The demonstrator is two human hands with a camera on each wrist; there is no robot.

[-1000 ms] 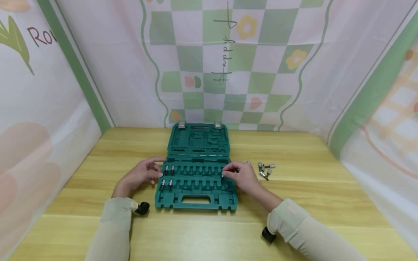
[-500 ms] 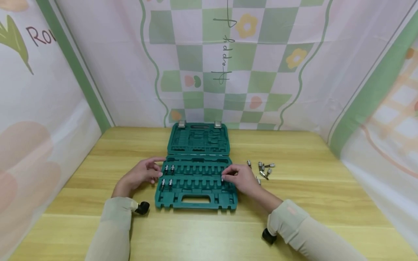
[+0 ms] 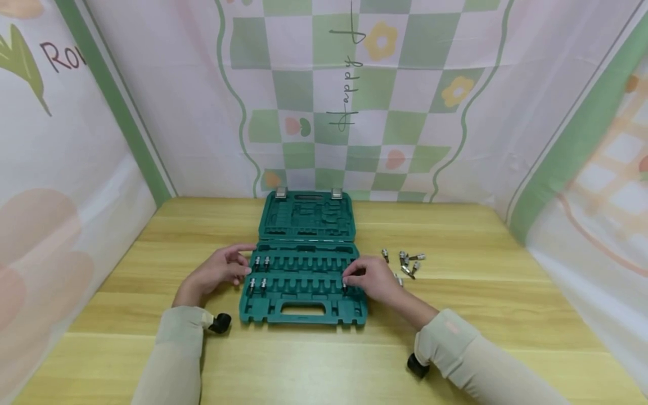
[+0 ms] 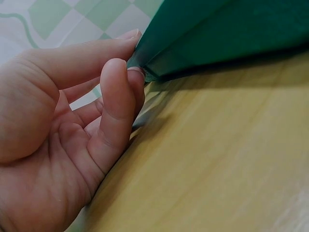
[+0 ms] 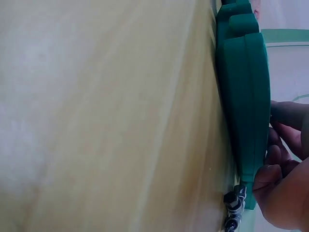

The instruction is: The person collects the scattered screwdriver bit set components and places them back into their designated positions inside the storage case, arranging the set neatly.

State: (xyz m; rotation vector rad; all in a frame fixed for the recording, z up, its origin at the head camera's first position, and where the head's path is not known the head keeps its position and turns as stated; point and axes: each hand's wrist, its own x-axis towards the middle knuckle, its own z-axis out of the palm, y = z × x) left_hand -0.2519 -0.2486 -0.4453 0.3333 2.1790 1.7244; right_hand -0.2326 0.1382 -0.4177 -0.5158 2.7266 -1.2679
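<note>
Four bits [image 3: 258,274] sit in the case [image 3: 304,306] at lower centre, the right hand [image 3: 372,279] pinching a fifth bit [image 3: 345,287] upright, tip down, into the near row, left hand [image 3: 217,272] relaxed against the case's edge, loose bits [image 3: 407,262] farther right on the worktop [image 3: 481,292].

Open tool case [image 3: 304,281] set at the middle of the table [image 3: 455,315], lid laid back behind the tray.

Four bits [image 3: 258,274] are seated at the left end of the tray's two rows. The left hand [image 3: 217,273] is rested against the case's left edge; the right hand [image 3: 372,278] is placed on the tray's right end, a bit [image 3: 345,288] at its fingertips. Loose bits [image 3: 407,262] are scattered on the table just right of the case.
</note>
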